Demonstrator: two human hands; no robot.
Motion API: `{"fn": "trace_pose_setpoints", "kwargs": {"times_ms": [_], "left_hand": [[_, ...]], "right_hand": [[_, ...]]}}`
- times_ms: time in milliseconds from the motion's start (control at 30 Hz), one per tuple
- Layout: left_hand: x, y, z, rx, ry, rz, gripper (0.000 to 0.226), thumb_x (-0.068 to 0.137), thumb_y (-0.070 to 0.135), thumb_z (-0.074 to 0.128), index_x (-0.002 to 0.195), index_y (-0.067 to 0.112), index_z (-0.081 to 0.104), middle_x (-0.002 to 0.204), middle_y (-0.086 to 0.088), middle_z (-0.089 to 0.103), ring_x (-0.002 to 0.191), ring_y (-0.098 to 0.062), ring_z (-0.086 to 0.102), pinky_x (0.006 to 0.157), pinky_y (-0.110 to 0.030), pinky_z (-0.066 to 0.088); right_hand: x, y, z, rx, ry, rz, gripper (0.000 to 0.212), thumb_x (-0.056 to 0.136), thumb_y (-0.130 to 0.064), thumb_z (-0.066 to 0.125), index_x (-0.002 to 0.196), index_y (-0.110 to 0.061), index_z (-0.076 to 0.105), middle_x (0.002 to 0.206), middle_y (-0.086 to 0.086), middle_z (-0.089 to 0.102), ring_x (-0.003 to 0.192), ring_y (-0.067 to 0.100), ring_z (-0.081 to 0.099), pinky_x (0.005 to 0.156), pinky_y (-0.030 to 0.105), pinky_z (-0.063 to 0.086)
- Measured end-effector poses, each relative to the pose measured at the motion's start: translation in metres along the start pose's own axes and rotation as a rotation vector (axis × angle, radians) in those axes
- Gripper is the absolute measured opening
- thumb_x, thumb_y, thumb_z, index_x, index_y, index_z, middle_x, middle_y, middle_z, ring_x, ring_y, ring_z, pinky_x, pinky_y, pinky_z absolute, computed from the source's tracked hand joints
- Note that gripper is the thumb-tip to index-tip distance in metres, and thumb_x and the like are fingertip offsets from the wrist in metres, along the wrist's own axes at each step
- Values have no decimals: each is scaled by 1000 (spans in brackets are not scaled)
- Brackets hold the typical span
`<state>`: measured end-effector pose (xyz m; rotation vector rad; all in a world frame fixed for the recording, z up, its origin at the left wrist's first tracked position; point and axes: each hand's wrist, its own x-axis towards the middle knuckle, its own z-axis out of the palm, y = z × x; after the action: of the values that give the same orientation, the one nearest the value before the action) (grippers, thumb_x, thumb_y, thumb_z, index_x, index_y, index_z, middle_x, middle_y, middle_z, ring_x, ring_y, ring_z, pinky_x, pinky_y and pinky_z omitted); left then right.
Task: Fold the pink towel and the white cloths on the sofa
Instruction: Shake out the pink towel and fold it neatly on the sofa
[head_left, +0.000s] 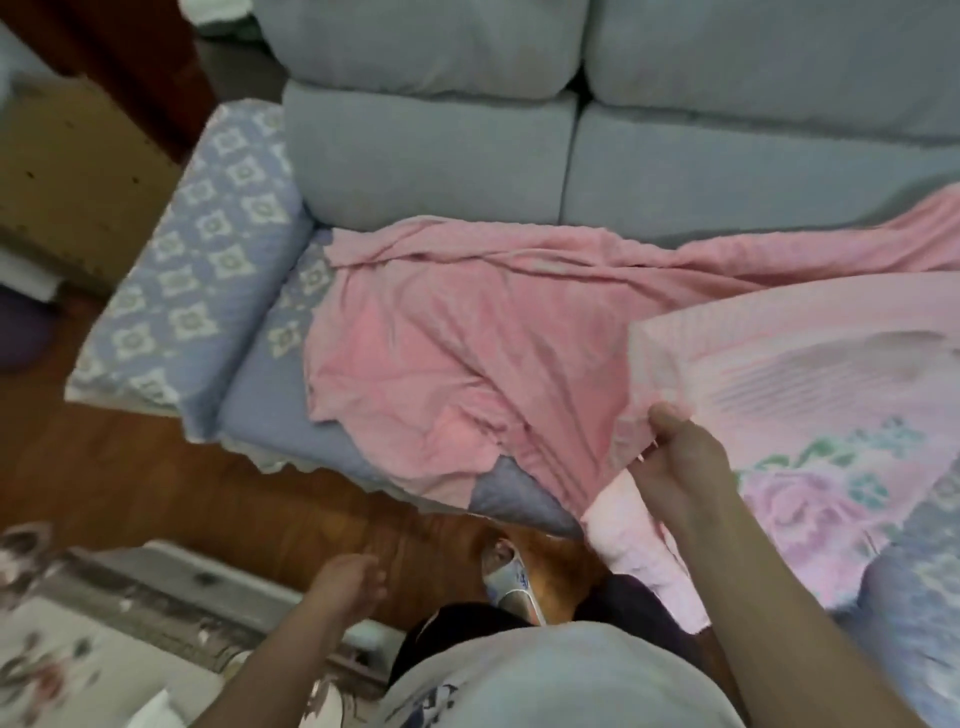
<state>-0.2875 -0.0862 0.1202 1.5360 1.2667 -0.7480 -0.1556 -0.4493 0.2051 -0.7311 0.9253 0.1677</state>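
Right hand: the right hand (675, 457) pinches the near corner of the pink towel (810, 374), thumb on top, fingers curled beneath the edge; the corner is lifted off the seat.
Left hand: the left hand (348, 582) hangs low over the floor, apart from any cloth, fingers loosely curled and holding nothing; motion blur softens its outline.
Pink towel: pale pink, ribbed weave with a striped band and a green-and-mauve flower print; it lies on the right part of the seat, its near end drooping over the front edge of the sofa (431, 156) toward the person's legs.
Pink sheet: a thinner, plainer pink sheet (441, 353) lies rumpled across the middle of the seat, running back to the cushions and off to the right; the towel's raised corner overlaps it.
Sofa: grey-blue back cushions; the seat and left armrest wear a lilac cover (182, 291) with white diamond motifs.
Floor: reddish wood boards (156, 478); a patterned rug (67, 649) at lower left.
Foot: a slipper (506, 577) shows just before the sofa's front edge, between the two arms.
White cloths: cannot tell where they are in this view.
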Motion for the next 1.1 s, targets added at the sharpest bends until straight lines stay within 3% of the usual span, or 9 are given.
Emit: {"fn": "trace_pose_setpoints", "kwargs": {"times_ms": [100,200,367,567,733,867,967,1033,1100], "left_hand": [[16,-15,-1,-46,8,-122,18,101,15,54,107,3,65,89,-13,67,78,-27,64,67,-30,47],[32,-12,29,-102,11,-165,18,99,17,58,108,2,66,88,-11,69,74,-23,61,67,-30,47],[83,28,89,-201,48,-99,16,94,19,58,92,8,70,102,-13,70,85,-25,59,78,-34,51],[188,65,141,-266,-131,-264,51,85,27,63,130,4,55,136,-15,57,69,-23,49,59,-39,47],[226,60,148,-389,-319,-470,38,96,17,58,132,8,51,93,-4,55,75,-18,52,63,-27,41],[216,73,98,-323,-305,-351,29,102,18,43,130,15,50,119,-7,62,110,-24,63,91,-39,46],[180,88,38,-145,-229,-165,19,89,23,57,103,11,60,95,-9,67,92,-27,66,82,-38,50],[164,106,-12,-118,-88,-41,15,77,24,62,81,10,64,81,-10,67,80,-28,65,72,-37,49],[141,140,-61,-374,26,59,7,86,12,61,81,14,64,87,-5,68,81,-23,65,68,-34,53]], "right_hand": [[16,23,-9,-44,119,78,13,93,0,54,90,-8,64,73,6,64,87,25,66,74,41,57],[32,37,-10,-77,192,88,14,89,-1,51,83,-9,61,74,6,63,101,30,65,91,41,55],[55,55,-4,-195,261,45,14,91,-3,48,93,-7,61,96,13,65,91,25,66,97,41,53],[74,80,23,-284,476,-66,14,95,-4,51,102,-1,63,92,16,66,95,31,67,94,46,56],[72,120,43,-221,617,-135,11,92,-2,51,89,-3,62,74,9,69,82,25,69,86,42,59],[63,154,73,-168,764,-173,16,98,-14,49,99,-5,61,75,8,70,64,18,72,77,35,60],[44,168,91,-240,810,-231,29,107,-27,39,108,-4,57,91,9,69,81,21,73,59,27,57],[30,165,93,-368,847,-284,36,109,-36,34,107,-7,55,99,9,70,91,22,73,67,31,55],[15,151,90,-594,920,-342,45,109,-42,32,107,-6,60,105,13,71,100,28,70,85,40,51]]}}
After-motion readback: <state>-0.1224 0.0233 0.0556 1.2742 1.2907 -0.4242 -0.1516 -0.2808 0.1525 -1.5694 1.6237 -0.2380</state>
